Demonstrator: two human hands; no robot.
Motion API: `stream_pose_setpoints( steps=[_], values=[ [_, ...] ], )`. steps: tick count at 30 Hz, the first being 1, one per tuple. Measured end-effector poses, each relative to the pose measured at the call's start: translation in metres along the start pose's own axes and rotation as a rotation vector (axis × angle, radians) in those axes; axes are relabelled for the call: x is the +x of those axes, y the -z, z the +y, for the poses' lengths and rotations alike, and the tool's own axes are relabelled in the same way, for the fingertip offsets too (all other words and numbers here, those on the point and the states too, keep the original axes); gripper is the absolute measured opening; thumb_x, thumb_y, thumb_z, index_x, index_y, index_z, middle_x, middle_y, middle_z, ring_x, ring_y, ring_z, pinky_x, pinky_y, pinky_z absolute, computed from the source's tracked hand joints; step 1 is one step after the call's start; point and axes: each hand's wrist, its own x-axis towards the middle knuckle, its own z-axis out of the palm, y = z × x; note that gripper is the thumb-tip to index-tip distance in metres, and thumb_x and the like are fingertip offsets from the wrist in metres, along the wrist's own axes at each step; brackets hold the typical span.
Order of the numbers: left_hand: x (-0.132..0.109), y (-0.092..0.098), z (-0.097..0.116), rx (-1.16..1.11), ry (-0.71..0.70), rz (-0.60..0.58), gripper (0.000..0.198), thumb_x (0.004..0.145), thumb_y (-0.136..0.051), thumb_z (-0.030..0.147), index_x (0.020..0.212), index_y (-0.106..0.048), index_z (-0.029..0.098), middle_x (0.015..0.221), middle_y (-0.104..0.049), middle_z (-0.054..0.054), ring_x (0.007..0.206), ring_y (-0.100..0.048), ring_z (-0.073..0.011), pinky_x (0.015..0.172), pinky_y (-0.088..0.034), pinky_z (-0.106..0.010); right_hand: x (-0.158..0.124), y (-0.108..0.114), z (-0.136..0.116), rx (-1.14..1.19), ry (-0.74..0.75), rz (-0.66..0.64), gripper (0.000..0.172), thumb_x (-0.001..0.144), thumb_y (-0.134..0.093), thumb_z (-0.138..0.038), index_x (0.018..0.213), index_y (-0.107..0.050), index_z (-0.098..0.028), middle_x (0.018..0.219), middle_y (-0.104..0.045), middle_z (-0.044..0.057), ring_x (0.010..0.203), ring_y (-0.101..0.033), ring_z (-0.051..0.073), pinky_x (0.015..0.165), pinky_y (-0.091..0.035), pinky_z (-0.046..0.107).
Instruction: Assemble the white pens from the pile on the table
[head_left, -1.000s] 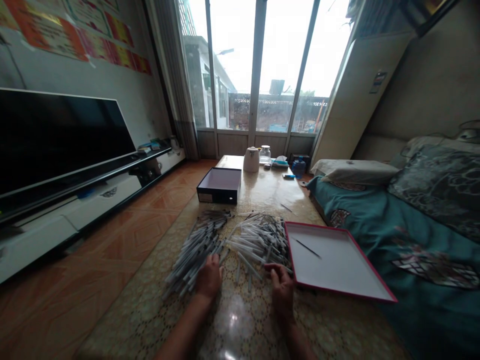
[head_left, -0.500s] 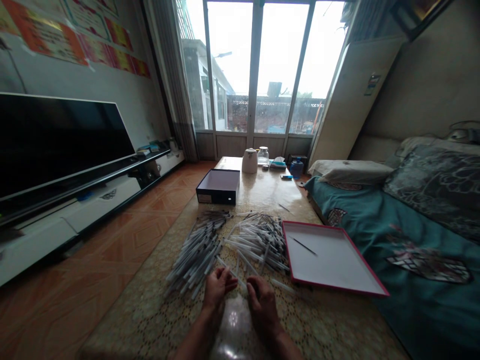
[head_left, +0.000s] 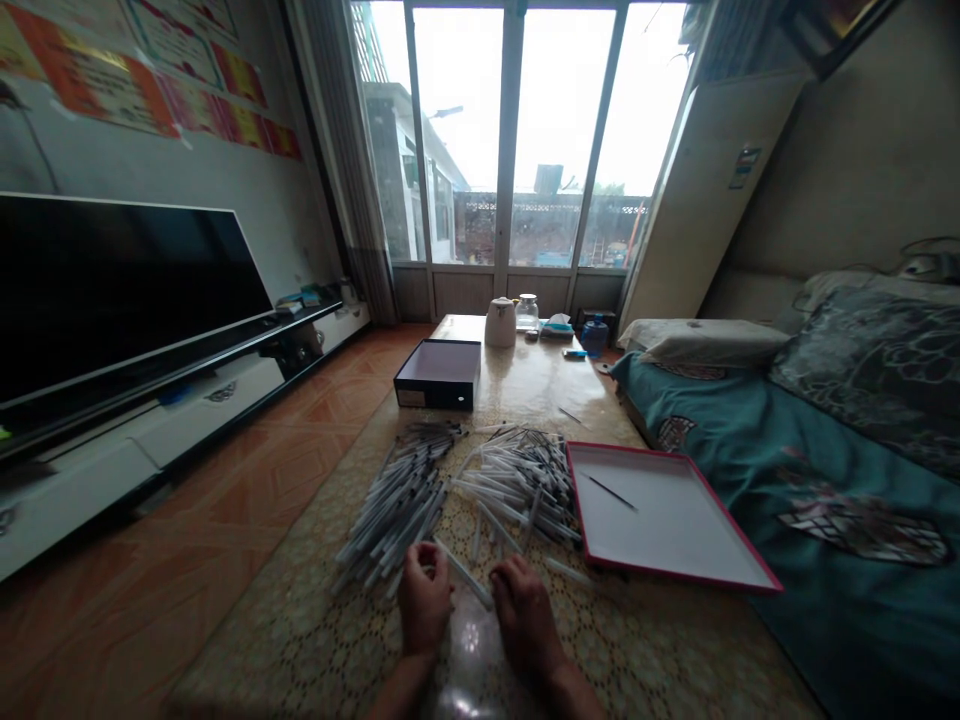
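Note:
My left hand is closed at the near edge of the left pile, thumb and forefinger curled into a ring; whatever it may pinch is hidden. A whitish pen barrel slants between my hands. Its near end meets the curled fingers of my right hand, which appears to grip it. Left of centre lies a pile of pens with translucent barrels and dark parts. To its right spreads a looser heap of white barrels mixed with thin dark pieces.
A red-rimmed shallow tray or lid holds one thin dark stick. Behind the piles stands a dark open box. Farther back are a kettle, a glass jar and a tissue pack. A sofa borders the right side.
My left hand has drawn back slightly leftward, away from the slanted barrel, its fingers curling into a ring. The barrel shows more fully beside my right hand, which has barely moved.

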Motion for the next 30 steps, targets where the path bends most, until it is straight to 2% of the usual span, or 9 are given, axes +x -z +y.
stream_pose_setpoints(
  steps=[2, 5, 8, 12, 18, 23, 27, 30],
  values=[
    [-0.002, 0.001, 0.005, 0.155, -0.17, -0.064, 0.014, 0.081, -0.041, 0.024, 0.088, -0.051, 0.018, 0.084, -0.058, -0.008, 0.075, -0.06, -0.0208, 0.066, -0.049, -0.035, 0.0, 0.002, -0.003, -0.015, -0.005, -0.004, 0.023, 0.089, -0.04, -0.025, 0.076, -0.058, -0.02, 0.077, -0.056, 0.003, 0.075, -0.053, 0.016, 0.07, -0.037, 0.025],
    [-0.001, 0.006, 0.011, 0.433, -0.525, -0.239, 0.029, 0.075, -0.041, 0.006, 0.093, -0.059, 0.021, 0.107, -0.057, -0.01, 0.106, -0.049, -0.0248, 0.089, -0.037, -0.042, 0.0, 0.003, -0.004, -0.012, -0.01, 0.0, 0.025, 0.089, -0.039, -0.025, 0.075, -0.058, -0.019, 0.076, -0.056, 0.003, 0.075, -0.053, 0.015, 0.069, -0.037, 0.024],
    [0.004, 0.011, 0.012, 0.591, -0.722, -0.415, 0.033, 0.073, -0.047, 0.006, 0.097, -0.061, 0.023, 0.115, -0.055, -0.008, 0.115, -0.041, -0.0266, 0.094, -0.029, -0.045, 0.001, 0.003, -0.003, 0.01, -0.017, 0.012, 0.023, 0.089, -0.04, -0.024, 0.076, -0.058, -0.02, 0.077, -0.057, 0.003, 0.075, -0.053, 0.015, 0.069, -0.037, 0.024],
    [0.013, 0.01, 0.008, 0.65, -0.802, -0.471, 0.021, 0.08, -0.046, 0.015, 0.093, -0.061, 0.023, 0.105, -0.058, -0.007, 0.105, -0.046, -0.0235, 0.094, -0.027, -0.044, 0.002, 0.002, -0.001, 0.041, -0.021, 0.019, 0.021, 0.088, -0.041, -0.023, 0.078, -0.059, -0.02, 0.077, -0.057, 0.003, 0.075, -0.054, 0.015, 0.069, -0.038, 0.024],
    [0.017, 0.0, 0.001, 0.663, -0.881, -0.556, 0.008, 0.08, -0.05, 0.017, 0.082, -0.058, 0.019, 0.087, -0.058, -0.004, 0.088, -0.05, -0.0197, 0.086, -0.032, -0.037, 0.004, 0.005, -0.005, 0.043, -0.021, 0.013, 0.018, 0.086, -0.043, -0.023, 0.081, -0.06, -0.02, 0.08, -0.057, 0.003, 0.076, -0.055, 0.016, 0.07, -0.039, 0.025],
    [0.017, 0.003, -0.002, 0.643, -0.928, -0.582, 0.009, 0.083, -0.049, 0.022, 0.081, -0.057, 0.02, 0.085, -0.057, -0.004, 0.084, -0.049, -0.0189, 0.082, -0.034, -0.035, 0.003, 0.006, -0.006, 0.023, -0.024, 0.024, 0.014, 0.084, -0.047, -0.025, 0.082, -0.06, -0.02, 0.081, -0.058, 0.003, 0.077, -0.056, 0.016, 0.069, -0.04, 0.025],
    [0.02, 0.006, -0.002, 0.635, -0.905, -0.642, 0.014, 0.086, -0.041, 0.016, 0.087, -0.055, 0.019, 0.084, -0.058, -0.005, 0.082, -0.051, -0.0179, 0.081, -0.036, -0.034, 0.004, 0.004, -0.002, -0.04, 0.029, -0.039, 0.011, 0.082, -0.05, -0.024, 0.089, -0.059, -0.02, 0.085, -0.059, 0.004, 0.08, -0.055, 0.017, 0.072, -0.04, 0.025],
    [0.019, 0.005, -0.001, 0.667, -0.9, -0.677, 0.017, 0.086, -0.04, 0.015, 0.093, -0.055, 0.021, 0.086, -0.059, -0.004, 0.083, -0.053, -0.0176, 0.078, -0.038, -0.032, 0.007, 0.007, 0.0, -0.107, 0.056, -0.115, 0.013, 0.086, -0.044, -0.021, 0.087, -0.058, -0.021, 0.083, -0.06, 0.004, 0.078, -0.056, 0.016, 0.069, -0.039, 0.023]
  ],
)
